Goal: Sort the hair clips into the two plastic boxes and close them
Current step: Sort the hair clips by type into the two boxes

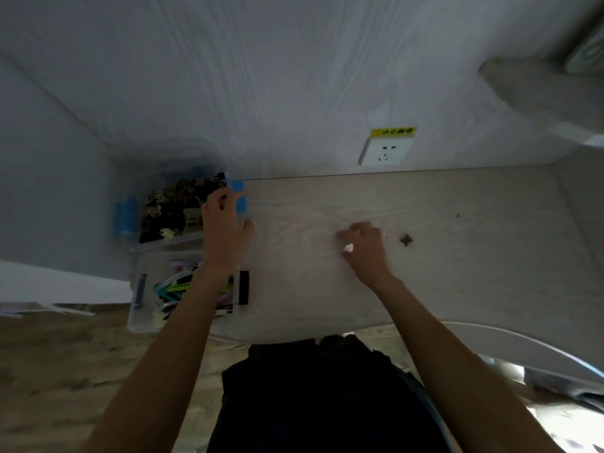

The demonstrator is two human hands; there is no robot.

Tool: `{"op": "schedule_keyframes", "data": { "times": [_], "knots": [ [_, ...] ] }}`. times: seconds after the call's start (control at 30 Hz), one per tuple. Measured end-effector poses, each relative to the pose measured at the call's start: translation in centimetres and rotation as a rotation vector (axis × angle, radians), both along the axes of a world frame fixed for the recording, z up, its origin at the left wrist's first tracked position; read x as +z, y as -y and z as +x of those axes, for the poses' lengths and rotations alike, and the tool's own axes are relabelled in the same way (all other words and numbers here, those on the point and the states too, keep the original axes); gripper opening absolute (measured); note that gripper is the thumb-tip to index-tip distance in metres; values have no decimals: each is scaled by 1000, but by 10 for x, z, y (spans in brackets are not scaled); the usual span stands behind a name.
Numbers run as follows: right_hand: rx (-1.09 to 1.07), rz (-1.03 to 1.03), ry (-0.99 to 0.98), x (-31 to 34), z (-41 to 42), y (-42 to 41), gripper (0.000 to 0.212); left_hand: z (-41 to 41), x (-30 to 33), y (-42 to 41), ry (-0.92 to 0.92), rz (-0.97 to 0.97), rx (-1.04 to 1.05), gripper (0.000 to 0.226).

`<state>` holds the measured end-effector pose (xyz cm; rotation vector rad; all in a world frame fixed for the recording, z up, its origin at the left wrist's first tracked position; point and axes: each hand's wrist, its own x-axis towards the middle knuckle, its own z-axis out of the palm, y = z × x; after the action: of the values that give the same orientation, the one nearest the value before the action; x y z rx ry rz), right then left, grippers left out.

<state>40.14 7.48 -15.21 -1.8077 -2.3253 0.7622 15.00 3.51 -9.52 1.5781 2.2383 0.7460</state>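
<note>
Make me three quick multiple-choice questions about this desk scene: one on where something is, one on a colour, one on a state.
1. Where is the small dark clip?
A. on the desk, right of the right hand
B. inside the far box
C. on the floor

2. What colour are the latches on the far box?
A. red
B. blue
C. white

3. Is the near box closed?
A. yes, lid latched
B. no, open with clips showing
C. it lies upside down

Answers:
1 A, it lies alone on the desk beyond the right hand.
2 B, blue latches show on both its sides.
3 B, coloured clips show, with no lid visible on it.
</note>
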Motion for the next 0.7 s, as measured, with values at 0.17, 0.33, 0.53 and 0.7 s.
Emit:
{"op": "schedule_keyframes", "data": {
  "times": [0.17,0.33,0.53,0.7],
  "knots": [
    [-51,-5,-146,10,-37,9,38,-7,4,3,-3,19,-63,40],
    [-250,85,-25,11,2,6,47,4,3,3,-220,85,-155,37],
    [-450,-47,8,0,62,4,50,47,-4,-4,-121,60,-409,34],
    [-494,-38,-95,1,61,4,45,86,-34,-20,-65,-252,-567,42]
  ]
}}
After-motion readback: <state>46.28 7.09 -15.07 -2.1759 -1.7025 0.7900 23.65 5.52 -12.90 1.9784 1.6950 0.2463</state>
